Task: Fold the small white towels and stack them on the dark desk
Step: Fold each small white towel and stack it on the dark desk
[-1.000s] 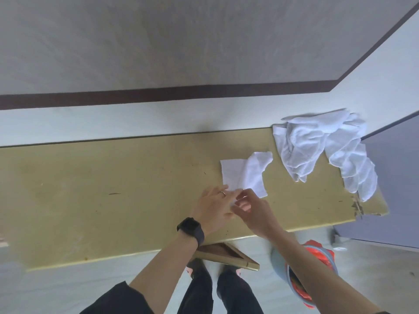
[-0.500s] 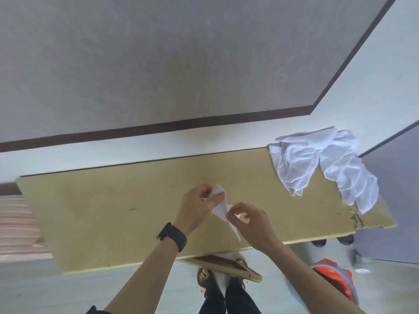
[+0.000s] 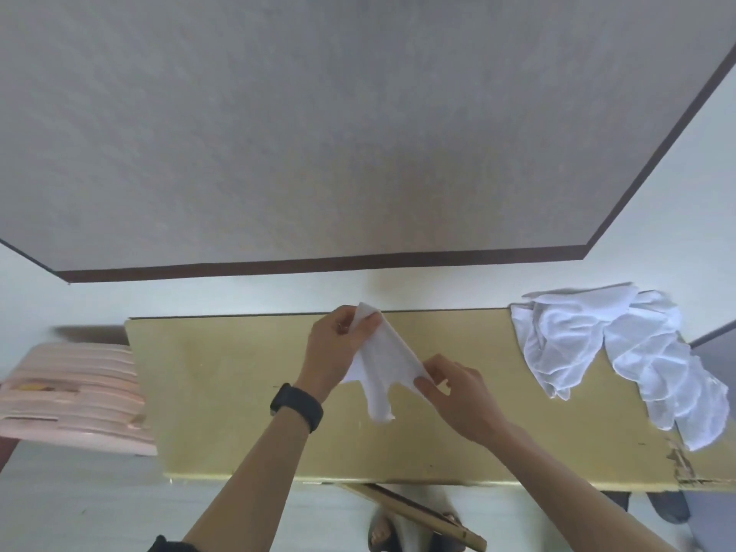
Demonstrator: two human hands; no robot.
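Both hands hold one small white towel (image 3: 382, 364) up over the middle of the yellowish desk (image 3: 223, 392). The left hand (image 3: 338, 348), with a black watch (image 3: 296, 406) on its wrist, pinches the towel's upper corner near the desk's far edge. The right hand (image 3: 454, 396) pinches the lower right corner between thumb and fingertips, nearer the front edge. The cloth is stretched between them, a loose end drooping toward the desktop. A heap of crumpled white towels (image 3: 617, 352) lies on the desk's right end, spilling over its edge. A pink plastic chair (image 3: 67, 392) stands beside the left end.
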